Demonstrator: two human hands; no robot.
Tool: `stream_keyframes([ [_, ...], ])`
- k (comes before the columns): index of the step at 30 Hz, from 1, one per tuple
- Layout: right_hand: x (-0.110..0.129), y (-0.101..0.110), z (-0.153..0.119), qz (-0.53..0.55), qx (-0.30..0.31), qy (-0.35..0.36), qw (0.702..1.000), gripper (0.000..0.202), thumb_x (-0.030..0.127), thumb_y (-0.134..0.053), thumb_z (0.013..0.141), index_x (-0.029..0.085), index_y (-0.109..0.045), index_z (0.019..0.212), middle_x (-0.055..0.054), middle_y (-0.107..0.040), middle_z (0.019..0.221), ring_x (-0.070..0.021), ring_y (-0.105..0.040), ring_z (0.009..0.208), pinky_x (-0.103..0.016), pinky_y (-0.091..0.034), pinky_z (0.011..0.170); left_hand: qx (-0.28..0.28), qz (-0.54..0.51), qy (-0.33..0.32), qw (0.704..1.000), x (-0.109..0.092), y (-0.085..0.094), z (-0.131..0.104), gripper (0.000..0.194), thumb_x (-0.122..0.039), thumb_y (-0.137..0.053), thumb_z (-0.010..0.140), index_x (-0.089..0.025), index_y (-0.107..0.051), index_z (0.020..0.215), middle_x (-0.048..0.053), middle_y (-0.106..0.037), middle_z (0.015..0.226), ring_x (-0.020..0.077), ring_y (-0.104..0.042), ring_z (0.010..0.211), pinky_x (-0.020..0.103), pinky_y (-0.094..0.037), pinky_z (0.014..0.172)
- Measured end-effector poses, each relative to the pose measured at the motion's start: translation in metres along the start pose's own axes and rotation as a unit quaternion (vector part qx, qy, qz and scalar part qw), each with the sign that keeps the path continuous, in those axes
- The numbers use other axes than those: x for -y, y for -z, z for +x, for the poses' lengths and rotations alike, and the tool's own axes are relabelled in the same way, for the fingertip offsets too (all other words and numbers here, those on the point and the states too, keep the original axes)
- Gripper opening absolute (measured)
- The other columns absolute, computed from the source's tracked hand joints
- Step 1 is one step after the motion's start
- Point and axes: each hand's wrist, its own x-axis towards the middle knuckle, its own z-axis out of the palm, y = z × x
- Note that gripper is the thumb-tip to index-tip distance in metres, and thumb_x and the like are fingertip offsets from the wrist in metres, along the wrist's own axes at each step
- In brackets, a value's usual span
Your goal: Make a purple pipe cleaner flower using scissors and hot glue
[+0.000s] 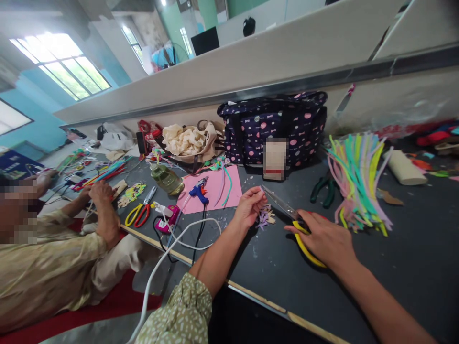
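My right hand [324, 236] is closed round the yellow handles of a pair of scissors [281, 201], whose blades point up and left. The blade tips reach my left hand [253, 203], which is pinched shut. A small pale piece seems to stick out at its fingertips, too small to name. Below the blades lies a little pile of purple and cream cut pieces [265, 217] on the dark table [287, 291]. To the right is a thick bundle of pastel fuzzy strips [362, 181], beside green-handled pliers [323, 188].
Behind my hands stand a dark patterned bag [274, 126] and a small box [275, 160]. On the left are a blue glue gun [199, 191] on pink paper [233, 184], a bottle [167, 179], other scissors [141, 210] and a white cable [154, 272]. A co-worker [53, 267] sits at far left.
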Motion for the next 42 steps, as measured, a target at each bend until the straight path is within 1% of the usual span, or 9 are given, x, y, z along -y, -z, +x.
stream_keyframes([
  [4, -0.0004, -0.0021, -0.0006, -0.005, -0.004, 0.007, 1.000, 0.050, 0.061, -0.044, 0.090, 0.018, -0.063, 0.106, -0.004, -0.068, 0.080, -0.0144, -0.058, 0.066, -0.026, -0.025, 0.057, -0.004, 0.001, 0.002, 1.000, 0.0007, -0.0007, -0.0004, 0.031, -0.013, -0.084, 0.056, -0.014, -0.065, 0.081, -0.001, -0.065, 0.067, 0.0077, -0.063, 0.060, 0.020, -0.050, 0.067],
  [6, 0.0001, -0.0021, -0.0009, -0.011, -0.013, 0.012, 1.000, 0.047, 0.057, -0.045, 0.090, 0.017, -0.063, 0.105, -0.004, -0.068, 0.079, -0.0143, -0.058, 0.066, -0.026, -0.025, 0.057, -0.006, 0.007, 0.003, 1.000, 0.0012, -0.0008, -0.0003, 0.031, -0.013, -0.084, 0.057, -0.014, -0.065, 0.081, -0.001, -0.065, 0.067, 0.0078, -0.062, 0.060, 0.020, -0.050, 0.068],
  [10, 0.0009, -0.0011, -0.0011, -0.031, -0.011, 0.025, 0.999, 0.040, 0.053, -0.046, 0.091, 0.019, -0.063, 0.103, -0.003, -0.066, 0.076, -0.0145, -0.057, 0.064, -0.026, -0.025, 0.058, -0.003, 0.007, 0.003, 1.000, 0.0023, -0.0007, -0.0001, 0.031, -0.013, -0.084, 0.058, -0.013, -0.064, 0.082, -0.001, -0.065, 0.067, 0.0073, -0.062, 0.059, 0.021, -0.050, 0.070],
  [16, 0.0010, -0.0008, -0.0006, -0.054, -0.024, 0.038, 0.998, 0.040, 0.050, -0.046, 0.091, 0.017, -0.062, 0.106, -0.004, -0.066, 0.077, -0.0148, -0.056, 0.062, -0.026, -0.025, 0.059, 0.009, 0.000, 0.003, 1.000, 0.0038, 0.0003, 0.0001, 0.033, -0.014, -0.084, 0.057, -0.013, -0.064, 0.083, -0.001, -0.065, 0.067, 0.0074, -0.062, 0.059, 0.021, -0.049, 0.069],
  [26, 0.0020, 0.0060, 0.0022, -0.071, -0.039, 0.049, 0.996, 0.041, 0.050, -0.046, 0.092, 0.015, -0.063, 0.105, -0.002, -0.061, 0.068, -0.0139, -0.053, 0.059, -0.027, -0.023, 0.058, -0.003, 0.006, 0.002, 1.000, 0.0036, -0.0009, -0.0016, 0.032, -0.013, -0.083, 0.058, -0.012, -0.064, 0.083, -0.001, -0.065, 0.066, 0.0077, -0.062, 0.058, 0.021, -0.050, 0.068],
  [31, 0.0017, 0.0042, 0.0010, -0.060, -0.029, 0.037, 0.997, 0.045, 0.054, -0.042, 0.092, 0.016, -0.063, 0.107, -0.003, -0.061, 0.069, -0.0132, -0.052, 0.058, -0.027, -0.022, 0.057, -0.011, 0.015, 0.000, 1.000, 0.0039, -0.0003, -0.0011, 0.030, -0.013, -0.083, 0.059, -0.012, -0.064, 0.083, -0.001, -0.065, 0.067, 0.0075, -0.062, 0.059, 0.020, -0.050, 0.069],
  [39, 0.0019, 0.0054, 0.0012, -0.066, -0.036, 0.040, 0.996, 0.045, 0.054, -0.043, 0.092, 0.017, -0.064, 0.105, -0.002, -0.061, 0.067, -0.0120, -0.050, 0.054, -0.026, -0.021, 0.055, -0.011, 0.013, -0.001, 1.000, 0.0029, -0.0024, -0.0018, 0.032, -0.013, -0.084, 0.056, -0.012, -0.064, 0.081, 0.000, -0.066, 0.067, 0.0079, -0.062, 0.058, 0.020, -0.050, 0.066],
  [42, 0.0019, 0.0057, 0.0014, -0.061, -0.034, 0.039, 0.997, 0.044, 0.054, -0.041, 0.093, 0.017, -0.065, 0.102, -0.003, -0.061, 0.067, -0.0118, -0.050, 0.054, -0.026, -0.020, 0.054, -0.013, 0.017, -0.001, 1.000, 0.0032, -0.0025, -0.0018, 0.031, -0.014, -0.084, 0.058, -0.012, -0.064, 0.082, 0.000, -0.066, 0.068, 0.0076, -0.063, 0.059, 0.020, -0.050, 0.067],
])
